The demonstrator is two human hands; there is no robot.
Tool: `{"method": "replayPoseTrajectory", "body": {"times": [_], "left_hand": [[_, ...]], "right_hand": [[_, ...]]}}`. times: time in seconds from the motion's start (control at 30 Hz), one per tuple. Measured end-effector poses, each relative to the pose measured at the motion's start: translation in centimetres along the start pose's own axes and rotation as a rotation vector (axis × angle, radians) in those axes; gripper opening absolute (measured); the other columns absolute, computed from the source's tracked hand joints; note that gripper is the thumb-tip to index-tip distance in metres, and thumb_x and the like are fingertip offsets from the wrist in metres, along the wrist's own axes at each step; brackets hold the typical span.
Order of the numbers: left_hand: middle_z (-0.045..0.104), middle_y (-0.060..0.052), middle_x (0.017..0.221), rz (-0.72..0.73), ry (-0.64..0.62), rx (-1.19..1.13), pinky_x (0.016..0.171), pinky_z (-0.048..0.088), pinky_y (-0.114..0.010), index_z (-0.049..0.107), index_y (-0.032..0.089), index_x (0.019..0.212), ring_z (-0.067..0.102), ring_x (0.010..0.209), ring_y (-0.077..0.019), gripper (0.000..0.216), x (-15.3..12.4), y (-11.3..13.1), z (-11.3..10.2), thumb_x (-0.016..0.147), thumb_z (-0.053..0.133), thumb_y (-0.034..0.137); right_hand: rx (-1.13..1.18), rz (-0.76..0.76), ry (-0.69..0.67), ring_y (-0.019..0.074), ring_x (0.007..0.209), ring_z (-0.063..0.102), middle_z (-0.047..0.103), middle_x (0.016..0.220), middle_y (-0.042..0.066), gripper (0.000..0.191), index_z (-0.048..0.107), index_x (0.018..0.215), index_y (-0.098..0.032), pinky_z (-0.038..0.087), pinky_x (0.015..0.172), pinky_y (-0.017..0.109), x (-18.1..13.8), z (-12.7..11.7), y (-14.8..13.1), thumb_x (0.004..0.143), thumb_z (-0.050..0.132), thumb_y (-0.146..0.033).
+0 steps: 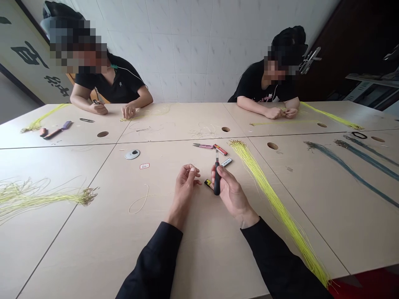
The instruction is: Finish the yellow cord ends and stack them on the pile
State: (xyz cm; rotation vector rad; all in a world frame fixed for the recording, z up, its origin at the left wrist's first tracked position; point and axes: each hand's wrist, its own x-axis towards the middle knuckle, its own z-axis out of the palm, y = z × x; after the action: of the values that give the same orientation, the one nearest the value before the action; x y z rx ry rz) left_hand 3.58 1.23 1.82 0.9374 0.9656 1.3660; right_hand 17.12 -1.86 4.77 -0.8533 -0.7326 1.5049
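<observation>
My right hand (232,187) is closed round the black handle of a small tool (217,178), held upright with its short flat metal tip pointing up. To its left, my left hand (187,178) has thumb and fingers pinched together. A thin yellow cord (139,211) lies looped on the table and runs toward that hand; its end at the fingertips is too fine to see clearly. Behind my right hand lie a small red block (220,149), a white lettered one (226,162) and a black-and-yellow one (208,184). Pink-handled thread snips (204,146) touch the red block.
A long bundle of yellow cords (274,203) stretches along my right, blue-grey bundles (346,170) beyond. Another yellow bundle (62,198) lies left. A round metal disc (132,154) and paper label (144,166) sit ahead. Two people work across the table (109,257), which has several holes.
</observation>
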Motion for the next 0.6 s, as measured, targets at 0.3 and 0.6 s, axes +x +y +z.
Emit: {"method": "replayPoseTrajectory", "body": {"times": [0.3, 0.6], "left_hand": [[0.059, 0.001, 0.076, -0.029, -0.082, -0.129, 0.068, 0.047, -0.023, 0.053, 0.020, 0.085, 0.057, 0.068, -0.0108, 0.024, -0.1, 0.1, 0.0, 0.086, 0.066, 0.040], [0.057, 0.003, 0.066, -0.085, -0.093, -0.125, 0.065, 0.048, -0.023, 0.054, 0.019, 0.084, 0.057, 0.059, -0.0103, 0.029, -0.3, 0.1, 0.1, 0.085, 0.069, 0.043]], "right_hand": [[0.257, 0.098, -0.059, 0.0065, 0.051, 0.030, 0.049, 0.074, -0.002, 0.029, 0.071, 0.103, -0.018, 0.026, 0.032, 0.014, 0.7, -1.1, -1.0, 0.085, 0.073, -0.039], [0.414, 0.115, -0.154, 0.0087, 0.059, 0.043, 0.053, 0.080, 0.001, 0.027, 0.067, 0.112, -0.021, 0.037, 0.037, 0.012, 0.4, -1.7, -1.6, 0.092, 0.060, -0.037]]}}
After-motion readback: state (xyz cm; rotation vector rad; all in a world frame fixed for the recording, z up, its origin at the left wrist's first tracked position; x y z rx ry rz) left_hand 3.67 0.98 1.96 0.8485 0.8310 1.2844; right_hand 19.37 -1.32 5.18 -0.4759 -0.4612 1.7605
